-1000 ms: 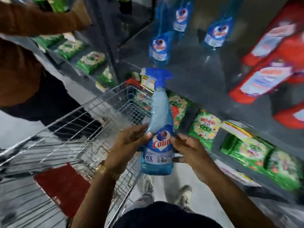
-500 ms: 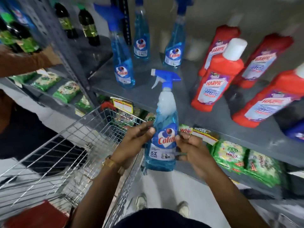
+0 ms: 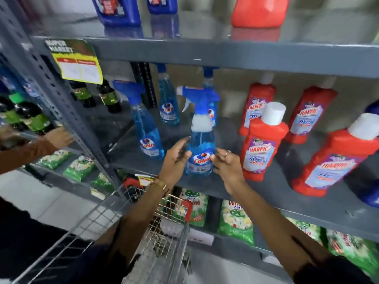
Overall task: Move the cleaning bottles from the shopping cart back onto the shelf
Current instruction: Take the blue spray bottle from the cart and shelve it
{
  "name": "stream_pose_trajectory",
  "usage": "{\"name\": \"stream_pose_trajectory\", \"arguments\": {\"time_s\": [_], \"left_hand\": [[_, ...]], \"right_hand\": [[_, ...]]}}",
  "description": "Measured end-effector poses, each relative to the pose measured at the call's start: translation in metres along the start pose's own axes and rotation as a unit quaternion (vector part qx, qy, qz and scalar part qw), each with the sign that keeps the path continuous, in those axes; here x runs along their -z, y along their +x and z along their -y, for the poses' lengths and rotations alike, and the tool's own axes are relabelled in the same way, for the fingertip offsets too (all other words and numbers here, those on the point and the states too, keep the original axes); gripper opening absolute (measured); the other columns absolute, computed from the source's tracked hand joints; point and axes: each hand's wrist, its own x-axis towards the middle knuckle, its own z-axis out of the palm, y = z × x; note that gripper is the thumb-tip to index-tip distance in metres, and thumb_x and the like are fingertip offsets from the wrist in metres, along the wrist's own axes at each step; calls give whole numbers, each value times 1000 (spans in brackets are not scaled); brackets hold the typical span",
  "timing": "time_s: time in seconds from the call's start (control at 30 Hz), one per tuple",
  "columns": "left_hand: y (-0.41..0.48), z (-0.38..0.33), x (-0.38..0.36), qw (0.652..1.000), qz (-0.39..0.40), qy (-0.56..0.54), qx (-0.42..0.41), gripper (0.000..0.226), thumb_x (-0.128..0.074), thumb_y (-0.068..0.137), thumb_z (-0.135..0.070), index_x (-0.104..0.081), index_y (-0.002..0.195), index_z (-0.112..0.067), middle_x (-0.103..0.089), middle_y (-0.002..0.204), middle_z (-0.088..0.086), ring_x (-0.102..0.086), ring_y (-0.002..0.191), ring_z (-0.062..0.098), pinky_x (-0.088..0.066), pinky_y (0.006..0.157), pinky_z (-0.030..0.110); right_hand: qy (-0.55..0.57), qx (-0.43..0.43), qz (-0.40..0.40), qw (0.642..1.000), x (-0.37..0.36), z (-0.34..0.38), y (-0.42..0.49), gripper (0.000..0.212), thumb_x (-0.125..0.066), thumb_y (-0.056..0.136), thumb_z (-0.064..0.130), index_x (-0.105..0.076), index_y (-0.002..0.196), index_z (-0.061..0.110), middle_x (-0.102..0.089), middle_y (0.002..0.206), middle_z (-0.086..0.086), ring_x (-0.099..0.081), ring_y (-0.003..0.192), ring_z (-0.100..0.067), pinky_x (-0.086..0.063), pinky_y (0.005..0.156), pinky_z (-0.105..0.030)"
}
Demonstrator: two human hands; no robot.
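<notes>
Head: translucent waisted spray bottle [image 3: 202,144], hands [image 3: 203,162]

Lighting here is pretty even and cool, looks like diffuse overhead store light, nothing harsh. The upper shelf [image 3: 225,52] has a glossy top that mirrors the blue jugs [image 3: 117,11] and the orange-red container [image 3: 260,11] standing on it, so you get soft smeared reflections under each. Shadows on the middle shelf [image 3: 256,193] are faint and short. Sharpness is mediocre: the Colin spray bottle [image 3: 200,144] label is readable, but the Harpic bottle [image 3: 262,144] small print is mush (compression, probably). Edges bend hard from the wide lens; the perforated upright [image 3: 61,103] leans and curves. The left hand [image 3: 177,160], right hand [image 3: 226,162] fingers and the shopping cart [image 3: 114,222] wires show motion smear.
</notes>
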Motion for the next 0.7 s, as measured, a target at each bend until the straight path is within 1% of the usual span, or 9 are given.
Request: {"name": "stream_pose_trajectory", "arguments": {"time_s": [0.07,0.13,0.27,0.4,0.5,0.57,0.6,0.67,0.7], "left_hand": [[11,12,-3,1000,-23,10,-4,45,-46,93,8,-38,137,4,-44,129,-3,-54,109,-2,-44,81,-3],[20,22,-6,999,-39,7,5,45,-47,93,6,-39,137,3,-44,130,-1,-47,118,10,-42,85,-4],[33,30,-14,998,-55,19,-24,42,-47,94,4,-41,135,5,-46,129,1,-48,117,12,-41,86,-4],[37,26,-23,998,-52,-13,-15,42,-44,96,1,-39,138,1,-49,129,2,-54,109,3,-49,83,3],[25,35,-31,995,-69,-65,19,55,-52,94,-6,-31,145,-8,-42,146,6,-47,128,16,-49,97,12],[16,44,-40,993,-94,-64,33,78,-69,83,-17,-24,147,-14,-36,152,6,-42,136,18,-45,103,20],[15,45,-46,993,-106,-40,35,91,-77,74,-24,-23,147,-16,-37,151,7,-43,135,20,-45,106,28],[20,45,-59,988,-146,11,45,110,-88,58,-32,-23,145,-14,-42,144,11,-47,130,24,-45,106,39],[24,43,-67,984,-170,32,47,115,-91,51,-32,-25,143,-11,-44,141,13,-48,128,26,-44,106,40]], "right_hand": [[-36,7,-44,998,-3,-9,17,34,-52,91,-3,-53,124,-6,-61,124,-23,-63,111,-31,-51,96,-48],[-75,27,-68,995,-4,-17,28,35,-56,90,-1,-55,124,-3,-63,122,-23,-61,113,-33,-48,98,-52],[-123,78,-95,985,-2,-21,38,36,-59,89,8,-57,125,5,-67,120,-18,-63,105,-20,-53,91,-36],[-153,71,-77,983,0,-13,28,44,-60,90,13,-49,131,3,-60,125,-8,-56,112,-16,-48,99,-36],[-161,60,-98,980,19,-25,-17,30,-66,86,20,-64,115,9,-65,106,3,-59,96,-3,-53,92,-33],[-158,84,-174,968,42,-38,-61,8,-69,83,29,-71,82,21,-68,71,11,-64,69,-1,-58,73,-34],[-161,99,-233,954,57,-40,-79,14,-71,80,34,-67,75,22,-66,65,9,-62,62,-3,-56,67,-28],[-135,146,-378,904,87,-38,-96,23,-78,72,33,-60,82,21,-63,74,6,-58,68,-2,-49,67,-13],[-131,153,-446,872,104,-33,-96,36,-82,68,26,-58,93,17,-62,87,-1,-59,81,-5,-48,76,-15]]}}
